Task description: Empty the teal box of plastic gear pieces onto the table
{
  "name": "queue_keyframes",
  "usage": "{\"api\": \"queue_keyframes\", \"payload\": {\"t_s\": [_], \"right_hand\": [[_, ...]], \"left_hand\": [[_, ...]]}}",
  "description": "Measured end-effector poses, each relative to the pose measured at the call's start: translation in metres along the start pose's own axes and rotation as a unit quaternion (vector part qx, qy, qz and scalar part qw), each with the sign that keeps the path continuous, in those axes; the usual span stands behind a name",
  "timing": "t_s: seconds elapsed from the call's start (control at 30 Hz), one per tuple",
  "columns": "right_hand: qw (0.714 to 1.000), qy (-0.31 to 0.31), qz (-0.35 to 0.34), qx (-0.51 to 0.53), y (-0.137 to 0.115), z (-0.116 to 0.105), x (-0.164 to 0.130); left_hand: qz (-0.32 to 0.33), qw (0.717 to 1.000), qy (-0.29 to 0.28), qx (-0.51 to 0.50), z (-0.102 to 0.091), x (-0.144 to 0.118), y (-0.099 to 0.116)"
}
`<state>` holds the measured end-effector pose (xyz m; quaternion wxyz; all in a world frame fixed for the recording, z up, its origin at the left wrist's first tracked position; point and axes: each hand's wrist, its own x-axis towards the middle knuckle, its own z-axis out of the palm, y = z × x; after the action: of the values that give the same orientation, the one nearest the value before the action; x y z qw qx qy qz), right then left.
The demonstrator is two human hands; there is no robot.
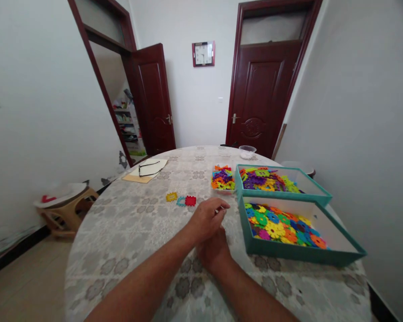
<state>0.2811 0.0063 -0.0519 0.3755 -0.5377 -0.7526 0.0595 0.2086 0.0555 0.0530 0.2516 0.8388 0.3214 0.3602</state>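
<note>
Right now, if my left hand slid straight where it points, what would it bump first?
Your left hand would probably meet the nearer teal rectangular open box, though depth is unclear.

I'd say I'm standing in a home, in something like a dining room. A floral tablecloth [121, 237] covers a big round table, and a low stool [59, 213] sits by the wall. Dark red panelled doors [265, 85] with lever handles, plain white walls [188, 112] and a square wall clock [203, 53] look domestic. Through the open doorway I see packed household shelves [129, 129]; flower-shaped plastic toy pieces [275, 229] fill a box on the table.
</note>
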Motion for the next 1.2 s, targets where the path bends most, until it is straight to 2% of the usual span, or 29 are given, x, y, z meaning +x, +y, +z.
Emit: {"api": "queue_keyframes", "payload": {"t_s": [0.1, 0.17, 0.2, 0.27, 0.33, 0.4, 0.57, 0.7, 0.83, 1.0, 1.2], "right_hand": [[0.998, -0.002, 0.043, -0.055, -0.003, -0.002, -0.007], [0.995, -0.013, 0.047, -0.083, -0.007, -0.005, -0.009], [0.995, -0.018, 0.044, -0.089, -0.008, -0.006, -0.009], [0.994, -0.02, 0.045, -0.099, -0.01, -0.008, -0.009], [0.993, -0.02, 0.042, -0.106, -0.01, -0.008, -0.008], [0.993, -0.017, 0.038, -0.108, -0.009, -0.007, -0.009], [0.994, -0.011, 0.033, -0.1, -0.007, -0.006, -0.009], [0.994, -0.012, 0.031, -0.099, -0.009, -0.008, -0.008], [0.994, -0.01, 0.03, -0.1, -0.008, -0.007, -0.008], [0.995, 0.008, 0.035, -0.096, -0.002, -0.001, -0.01], [0.993, 0.009, 0.037, -0.112, 0.001, 0.002, -0.011]], "left_hand": [[-0.053, 0.99, 0.057, 0.117, -0.034, -0.022, -0.052], [-0.119, 0.963, 0.087, 0.225, -0.059, -0.034, -0.091], [-0.164, 0.945, 0.081, 0.272, -0.071, -0.038, -0.109], [-0.207, 0.931, 0.072, 0.293, -0.092, -0.042, -0.139], [-0.228, 0.925, 0.045, 0.299, -0.107, -0.041, -0.158], [-0.233, 0.925, 0.011, 0.3, -0.113, -0.035, -0.169], [-0.229, 0.926, -0.061, 0.293, -0.106, -0.015, -0.178], [-0.196, 0.935, -0.106, 0.275, -0.097, -0.007, -0.181], [-0.161, 0.946, -0.109, 0.26, -0.091, -0.009, -0.179], [-0.097, 0.963, -0.113, 0.225, -0.078, -0.026, -0.162], [-0.094, 0.971, -0.079, 0.204, -0.057, -0.045, -0.139]]}}
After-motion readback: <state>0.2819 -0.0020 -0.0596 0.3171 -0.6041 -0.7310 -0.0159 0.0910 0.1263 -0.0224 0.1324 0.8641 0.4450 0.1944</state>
